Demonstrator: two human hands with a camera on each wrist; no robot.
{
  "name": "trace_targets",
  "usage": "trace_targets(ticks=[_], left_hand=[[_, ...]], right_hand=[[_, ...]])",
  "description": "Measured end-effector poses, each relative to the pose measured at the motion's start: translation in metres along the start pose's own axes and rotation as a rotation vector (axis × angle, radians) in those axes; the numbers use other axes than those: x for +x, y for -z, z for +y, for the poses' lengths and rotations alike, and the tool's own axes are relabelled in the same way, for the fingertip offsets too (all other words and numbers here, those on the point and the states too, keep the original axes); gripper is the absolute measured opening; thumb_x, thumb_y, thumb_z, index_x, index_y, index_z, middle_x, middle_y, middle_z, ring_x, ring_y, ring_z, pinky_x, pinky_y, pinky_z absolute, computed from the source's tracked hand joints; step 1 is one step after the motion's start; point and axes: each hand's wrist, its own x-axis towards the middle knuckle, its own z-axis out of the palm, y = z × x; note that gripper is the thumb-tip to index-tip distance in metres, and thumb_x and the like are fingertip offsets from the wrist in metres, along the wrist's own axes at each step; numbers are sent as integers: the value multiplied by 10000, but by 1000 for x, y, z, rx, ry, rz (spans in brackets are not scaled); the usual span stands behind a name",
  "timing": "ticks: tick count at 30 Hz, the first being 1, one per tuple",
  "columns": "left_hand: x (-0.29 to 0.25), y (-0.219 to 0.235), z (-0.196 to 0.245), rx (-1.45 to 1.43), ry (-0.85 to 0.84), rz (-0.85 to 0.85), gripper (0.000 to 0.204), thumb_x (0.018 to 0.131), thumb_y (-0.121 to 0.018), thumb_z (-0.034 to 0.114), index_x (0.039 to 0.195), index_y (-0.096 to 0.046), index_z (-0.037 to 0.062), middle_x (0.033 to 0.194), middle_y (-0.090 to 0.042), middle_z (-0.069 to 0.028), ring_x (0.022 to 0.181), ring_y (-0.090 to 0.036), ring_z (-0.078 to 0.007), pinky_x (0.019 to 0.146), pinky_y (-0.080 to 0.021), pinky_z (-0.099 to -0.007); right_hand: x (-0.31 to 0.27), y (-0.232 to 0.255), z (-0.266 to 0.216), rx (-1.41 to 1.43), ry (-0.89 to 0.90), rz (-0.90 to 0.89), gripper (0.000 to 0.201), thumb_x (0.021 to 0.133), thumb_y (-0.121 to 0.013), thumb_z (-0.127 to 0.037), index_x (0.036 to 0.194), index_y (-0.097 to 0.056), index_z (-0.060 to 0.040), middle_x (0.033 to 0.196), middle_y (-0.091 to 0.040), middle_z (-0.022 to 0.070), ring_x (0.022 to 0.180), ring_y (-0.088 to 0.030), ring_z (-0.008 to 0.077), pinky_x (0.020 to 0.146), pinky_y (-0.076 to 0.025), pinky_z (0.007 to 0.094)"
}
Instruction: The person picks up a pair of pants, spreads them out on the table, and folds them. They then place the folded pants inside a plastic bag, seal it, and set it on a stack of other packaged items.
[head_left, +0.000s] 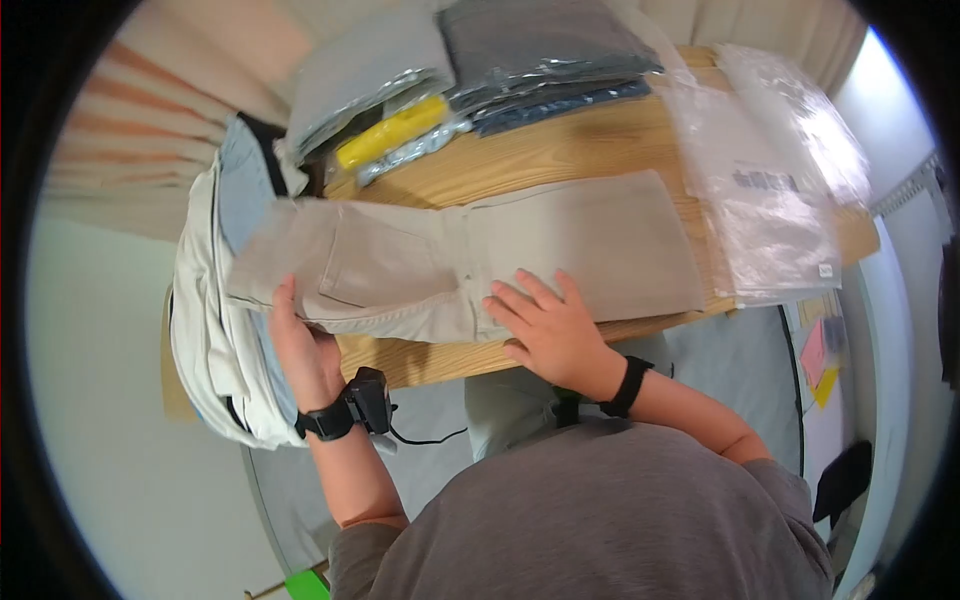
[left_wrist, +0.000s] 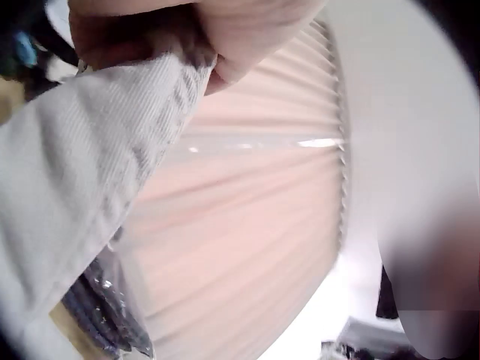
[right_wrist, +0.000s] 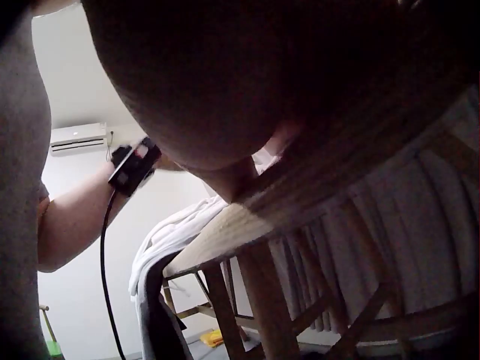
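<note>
A pair of beige trousers, folded lengthwise, lies across the wooden table, with a back pocket toward the left and a seam near the middle. My left hand grips the near corner at the left end, which is lifted. In the left wrist view, the fingers of that hand pinch the stitched edge of the pale cloth. My right hand rests with spread fingers on the trousers, right of the middle seam. The right wrist view shows this hand dark and close up.
Bagged folded garments are stacked at the back, with a yellow roll beside them. White and light-blue clothes hang over the table's left end. Clear plastic bags cover the right end. The table's near edge runs just before my body.
</note>
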Motion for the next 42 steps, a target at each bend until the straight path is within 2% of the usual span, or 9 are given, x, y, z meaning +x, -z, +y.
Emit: trace_targets(ticks=[6,8,12,20,27,29,33,35,42], left_hand=[[-80,-132,-30,1134,-561,-512,502,820,-665,137,1261,-455,18,1198,-549,-142,1123,-519,-256,946,-425,-388],[-73,-141,-59,1084,-339,-1274,498,795,-669,144,1251,-490,50,1211,-551,-140,1165,-501,-288,964,-410,-393],[-51,-114,-79,1189,-535,-1474,497,774,-658,103,1249,-513,77,1264,-532,-132,1210,-476,-312,993,-387,-405],[-54,-61,-75,1360,-534,-1234,691,755,-674,186,1382,-392,114,1463,-307,-179,1383,-216,-379,1110,-207,-459],[-77,-92,-113,1649,-697,-1066,723,775,-675,363,1388,-382,116,1452,-322,-200,1345,-272,-422,1056,-251,-561],[-75,-96,-117,1745,-726,-1015,626,805,-660,322,1343,-436,95,1373,-427,-215,1262,-397,-419,1004,-340,-519],[-56,-96,-116,1723,-567,-1081,500,832,-637,257,1277,-502,75,1264,-525,-219,1150,-505,-391,924,-419,-436],[-46,-89,-112,1463,-260,-930,425,874,-592,256,1242,-518,56,1183,-584,-176,1073,-550,-310,846,-460,-383],[-26,-18,-104,464,-166,-165,400,968,-493,326,1208,-506,6,1115,-593,-92,939,-563,-182,800,-458,-322]], right_hand=[[-6,-10,2,11,-20,74,511,800,-614,-329,1258,-518,-125,1280,-518,68,1254,-375,271,1003,-264,577],[-10,-22,5,34,-49,39,426,823,-598,-314,1192,-567,-102,1140,-606,102,1200,-458,258,980,-342,515],[-19,-33,2,431,-194,55,340,877,-564,-335,1072,-613,-61,943,-658,125,899,-644,256,744,-513,375],[-18,-22,2,335,-198,-93,371,900,-505,-332,1147,-581,-67,1017,-647,132,960,-620,289,814,-499,390],[-17,-12,1,392,-169,55,383,913,-448,-266,1230,-522,-65,1237,-548,165,1119,-536,316,946,-424,417],[-8,2,0,417,-385,-423,373,896,-463,-228,1228,-525,-70,1231,-553,161,1171,-493,327,989,-386,416],[2,11,4,240,-421,-592,380,876,-484,-205,1235,-524,-85,1214,-563,154,1218,-452,314,1023,-340,431],[-11,-7,11,-82,-118,-126,379,837,-570,-243,1192,-559,-114,1237,-547,102,1193,-469,305,981,-379,456],[-9,5,13,15,-70,56,455,800,-626,-217,1232,-525,-115,1320,-468,98,1242,-402,273,1009,-333,450]])
